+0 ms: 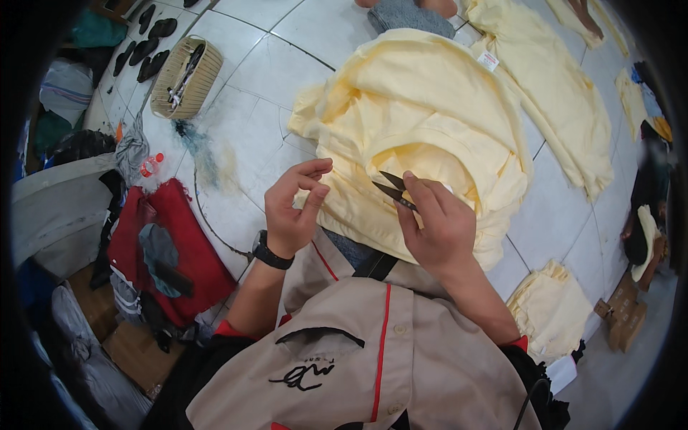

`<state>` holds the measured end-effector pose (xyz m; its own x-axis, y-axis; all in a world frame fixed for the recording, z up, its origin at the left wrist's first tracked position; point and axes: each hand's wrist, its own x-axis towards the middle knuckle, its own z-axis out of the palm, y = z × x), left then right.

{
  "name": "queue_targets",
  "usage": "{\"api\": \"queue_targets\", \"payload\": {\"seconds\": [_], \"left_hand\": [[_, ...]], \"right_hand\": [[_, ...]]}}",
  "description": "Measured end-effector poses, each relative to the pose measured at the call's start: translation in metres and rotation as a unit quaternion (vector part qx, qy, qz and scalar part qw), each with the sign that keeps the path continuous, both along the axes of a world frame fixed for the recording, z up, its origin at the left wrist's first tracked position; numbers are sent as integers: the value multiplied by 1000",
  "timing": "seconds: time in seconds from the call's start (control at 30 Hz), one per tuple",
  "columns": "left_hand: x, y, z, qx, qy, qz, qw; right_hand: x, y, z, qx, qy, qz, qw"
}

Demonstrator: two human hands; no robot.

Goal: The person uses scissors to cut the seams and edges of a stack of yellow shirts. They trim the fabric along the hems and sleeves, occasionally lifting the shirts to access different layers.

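My right hand (443, 218) is closed around small black thread snips (393, 190). Their two pointed blades stand apart and point left, over the neck opening of a pale yellow garment (430, 93). To the left of the blades, my left hand (294, 204) is raised with thumb and fingers bent and apart. I see nothing between those fingers. The yellow garment lies bunched and spread on the floor in front of me, its near edge reaching my lap. Part of its neckline is hidden behind my right hand.
More pale yellow garments (562, 107) lie at the far right, and a folded yellow pile (548, 308) sits near right. A beige basket (208, 75) and sandals (143, 50) are far left. Red cloth (204, 251) and a plastic bottle (151, 165) lie left. Another person's knees show beyond.
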<state>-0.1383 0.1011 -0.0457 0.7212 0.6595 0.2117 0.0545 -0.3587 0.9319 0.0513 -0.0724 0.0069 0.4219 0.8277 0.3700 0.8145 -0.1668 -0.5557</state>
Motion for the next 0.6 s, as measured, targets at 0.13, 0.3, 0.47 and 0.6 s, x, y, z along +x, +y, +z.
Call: {"api": "queue_targets", "payload": {"seconds": [0.13, 0.3, 0.47, 0.6], "left_hand": [[29, -9, 27, 127, 39, 37, 990], [45, -10, 13, 220, 90, -46, 970], [39, -11, 8, 173, 92, -74, 978], [35, -13, 9, 87, 87, -76, 989]], "right_hand": [[-6, 0, 12, -22, 146, -61, 987], [-4, -6, 7, -39, 59, -33, 997], [-11, -3, -6, -89, -71, 9, 993], [-16, -1, -15, -119, -109, 34, 986]]}}
